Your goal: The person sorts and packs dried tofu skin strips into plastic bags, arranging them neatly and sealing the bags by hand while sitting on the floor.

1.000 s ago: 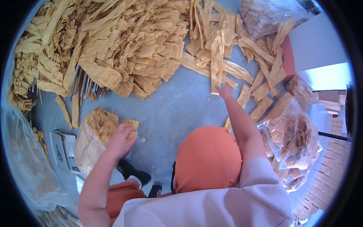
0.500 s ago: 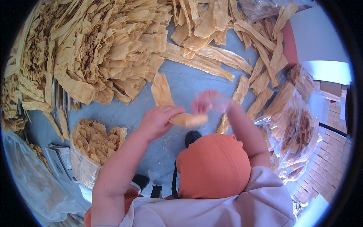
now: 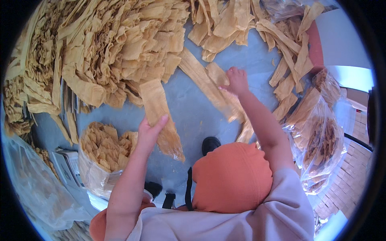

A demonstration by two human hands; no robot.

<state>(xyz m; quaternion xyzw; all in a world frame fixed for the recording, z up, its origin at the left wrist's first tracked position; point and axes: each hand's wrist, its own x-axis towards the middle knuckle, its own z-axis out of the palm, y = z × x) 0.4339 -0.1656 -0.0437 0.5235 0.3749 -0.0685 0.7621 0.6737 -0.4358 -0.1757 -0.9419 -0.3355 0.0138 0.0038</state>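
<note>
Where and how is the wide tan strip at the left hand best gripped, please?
I would grip the wide tan strip near mid-length by its left long edge, from the lower left, thumb on top, as the left hand holds it. It is flat and thin; its lower end looks ragged, and its upper end meets the pile in view.

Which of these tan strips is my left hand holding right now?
The broad strip slanting from the big pile toward the orange cap. Unlike the other strips, it lies in the grip of your left hand.
</note>
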